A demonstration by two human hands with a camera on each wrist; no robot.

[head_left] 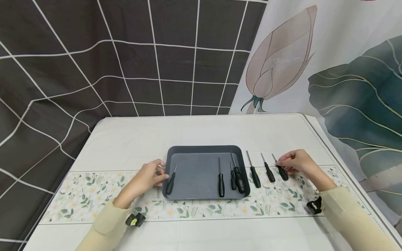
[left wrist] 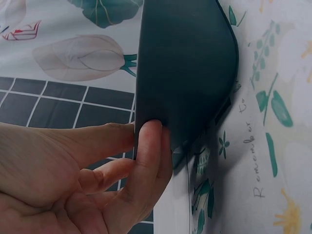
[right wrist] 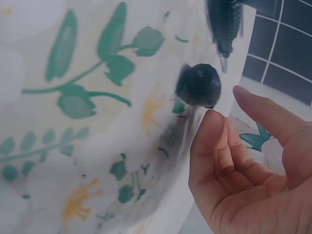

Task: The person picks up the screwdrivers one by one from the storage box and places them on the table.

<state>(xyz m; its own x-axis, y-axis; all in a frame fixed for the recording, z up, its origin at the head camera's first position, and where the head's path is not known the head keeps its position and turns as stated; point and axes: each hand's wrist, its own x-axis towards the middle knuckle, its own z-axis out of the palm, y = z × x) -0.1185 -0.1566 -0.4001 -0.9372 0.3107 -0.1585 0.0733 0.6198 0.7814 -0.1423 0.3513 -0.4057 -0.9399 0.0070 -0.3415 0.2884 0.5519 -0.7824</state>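
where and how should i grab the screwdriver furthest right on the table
Take the rightmost screwdriver by its thick black handle, probably with the right hand, from above and the right, pinching it across both sides. The handle is the near end, clearly wider than the thin shaft pointing away, and the next screwdriver lies to its left.

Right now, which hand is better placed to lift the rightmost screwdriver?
Likely the right hand: its fingers are at that screwdriver, thumb and forefinger apart. The left hand is farther off and holds the tray by its left edge.
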